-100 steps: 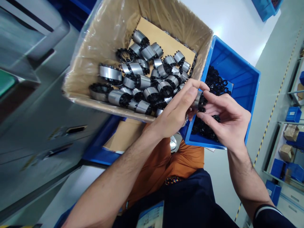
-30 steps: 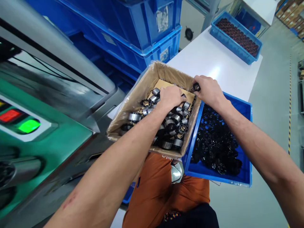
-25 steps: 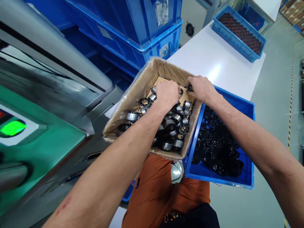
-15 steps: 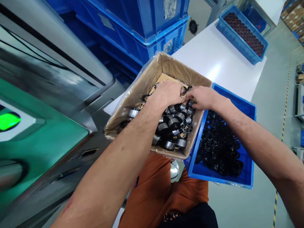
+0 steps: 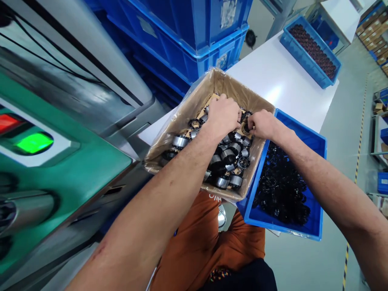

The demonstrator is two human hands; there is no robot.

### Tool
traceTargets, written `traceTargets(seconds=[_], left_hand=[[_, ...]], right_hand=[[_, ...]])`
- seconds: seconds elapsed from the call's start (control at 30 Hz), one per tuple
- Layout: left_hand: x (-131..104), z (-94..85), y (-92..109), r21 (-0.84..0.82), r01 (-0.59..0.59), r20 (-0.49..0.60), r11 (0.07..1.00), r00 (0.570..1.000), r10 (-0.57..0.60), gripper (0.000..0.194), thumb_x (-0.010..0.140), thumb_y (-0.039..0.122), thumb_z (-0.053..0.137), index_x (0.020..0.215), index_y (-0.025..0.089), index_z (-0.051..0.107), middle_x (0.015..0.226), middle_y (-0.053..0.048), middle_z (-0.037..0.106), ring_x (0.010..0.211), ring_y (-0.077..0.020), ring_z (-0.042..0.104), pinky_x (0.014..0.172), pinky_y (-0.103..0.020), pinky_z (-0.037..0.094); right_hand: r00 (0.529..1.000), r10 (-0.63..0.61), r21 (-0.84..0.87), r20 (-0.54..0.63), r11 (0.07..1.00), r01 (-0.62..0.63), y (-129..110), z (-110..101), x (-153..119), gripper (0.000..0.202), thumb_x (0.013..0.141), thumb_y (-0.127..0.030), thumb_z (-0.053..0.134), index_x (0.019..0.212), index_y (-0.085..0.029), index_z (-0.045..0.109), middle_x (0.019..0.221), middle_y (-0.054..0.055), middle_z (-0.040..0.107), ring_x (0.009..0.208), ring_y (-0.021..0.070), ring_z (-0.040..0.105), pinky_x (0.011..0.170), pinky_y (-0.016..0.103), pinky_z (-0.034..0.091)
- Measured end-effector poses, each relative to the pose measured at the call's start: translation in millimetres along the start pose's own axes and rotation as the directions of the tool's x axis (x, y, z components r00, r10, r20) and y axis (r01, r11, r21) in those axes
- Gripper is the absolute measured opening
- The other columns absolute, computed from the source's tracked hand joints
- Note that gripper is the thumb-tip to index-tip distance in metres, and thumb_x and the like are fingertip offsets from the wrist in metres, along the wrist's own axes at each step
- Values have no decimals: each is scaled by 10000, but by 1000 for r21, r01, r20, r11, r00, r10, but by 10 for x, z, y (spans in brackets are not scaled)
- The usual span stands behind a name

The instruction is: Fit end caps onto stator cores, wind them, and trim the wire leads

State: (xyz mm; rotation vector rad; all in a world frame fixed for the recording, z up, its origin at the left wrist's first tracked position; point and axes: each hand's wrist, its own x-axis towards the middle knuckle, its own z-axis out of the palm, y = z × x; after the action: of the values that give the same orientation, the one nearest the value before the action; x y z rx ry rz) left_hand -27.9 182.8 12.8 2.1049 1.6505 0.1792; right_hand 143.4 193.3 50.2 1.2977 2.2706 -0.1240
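A lined cardboard box holds several short silver cylinders with black ends, heaped toward its near side. My left hand reaches into the far part of the box, palm down with its fingers curled. What lies under those fingers is hidden. My right hand is at the box's right wall, thumb and fingers closed on a dark ring-shaped part. More such parts stand on a cardboard sheet by my left hand.
A blue bin with many black ring pieces adjoins the box on the right. Stacked blue crates rise behind it. A green machine panel is at left. On the white table, a blue tray holds small dark-red parts.
My hands have drawn slightly apart inside the box; the left sits a little farther back. The view has shifted, so more of the green panel with a red light shows.
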Motion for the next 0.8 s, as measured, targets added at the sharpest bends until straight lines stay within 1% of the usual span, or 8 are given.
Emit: traceTargets(seconds=[0.13, 0.23, 0.3, 0.4, 0.47, 0.53, 0.67, 0.8], left_hand=[[-23, -16, 45, -30, -5, 9, 1000, 1000, 6, 160, 967, 133, 833, 1103, 182, 903, 1330, -136, 824, 1453, -400, 652, 1286, -548, 483], [-253, -131, 72, -16, -11, -24, 1000, 1000, 11, 242, 1041, 151, 771, 1250, 137, 892, 1434, -199, 794, 1524, -435, 625, 1305, -582, 473], [-584, -211, 96, -43, -57, -181, 997, 982, 48, 303, 1072, 233, 790, 1349, 127, 855, 1460, -210, 765, 1524, -449, 618, 1302, -610, 473], [-1325, -174, 126, -191, -297, -466, 935, 866, 180, 225, 1095, 275, 808, 1308, 205, 824, 1283, -93, 798, 1292, -332, 725, 1234, -528, 530], [-1895, 22, 145, -265, -452, -583, 851, 779, 232, 69, 1145, 243, 751, 1199, 243, 793, 1166, -12, 812, 1139, -234, 743, 1260, -466, 493], [-2442, 342, 169, -421, -470, -560, 776, 807, 186, 35, 1148, 225, 758, 1129, 253, 765, 1065, 38, 810, 1031, -177, 746, 1238, -406, 486], [-3306, 1006, 187, -633, -249, -391, 733, 920, -25, 98, 1065, 199, 860, 1063, 249, 776, 982, 48, 812, 920, -162, 749, 907, -336, 549], [-3878, 1180, 70, -617, -131, -437, 776, 877, -200, 93, 1118, 294, 814, 1042, 245, 793, 939, 42, 815, 841, -146, 771, 791, -320, 560]], right_hand=[[991, -111, 12, -69, 994, 112, 111, -58, -20, 406, 1020, -79, 647, 1363, -207, 822, 1425, 132, 762, 1297, 321, 755, 993, 391, 574], [971, -236, 6, -36, 972, 236, 194, -73, 37, 537, 1003, -74, 684, 1472, -309, 797, 1583, 67, 711, 1362, 290, 725, 1026, 370, 563], [959, -282, -13, -9, 959, 282, 237, -65, 111, 546, 1019, -102, 686, 1501, -336, 793, 1623, 54, 697, 1353, 285, 718, 1043, 378, 552], [950, -313, -52, 10, 948, 313, 278, -42, 221, 523, 1051, -126, 648, 1498, -347, 807, 1661, 53, 680, 1360, 288, 701, 1072, 392, 546], [944, -330, -72, 17, 941, 331, 294, -21, 266, 479, 1048, -156, 682, 1458, -353, 834, 1681, 47, 678, 1402, 314, 681, 1087, 413, 556], [937, -348, -78, 17, 934, 349, 315, 13, 294, 440, 1025, -181, 749, 1418, -346, 860, 1685, 57, 689, 1419, 344, 688, 1086, 442, 576], [921, -387, -40, -39, 922, 386, 414, 113, 425, 353, 958, -88, 799, 1246, -244, 932, 1559, 160, 789, 1271, 303, 809, 1036, 421, 615], [885, -414, -7, -215, 907, 422, 393, 70, 561, 271, 929, -72, 761, 772, -227, 918, 1066, 228, 902, 855, 240, 855, 822, 413, 617]])
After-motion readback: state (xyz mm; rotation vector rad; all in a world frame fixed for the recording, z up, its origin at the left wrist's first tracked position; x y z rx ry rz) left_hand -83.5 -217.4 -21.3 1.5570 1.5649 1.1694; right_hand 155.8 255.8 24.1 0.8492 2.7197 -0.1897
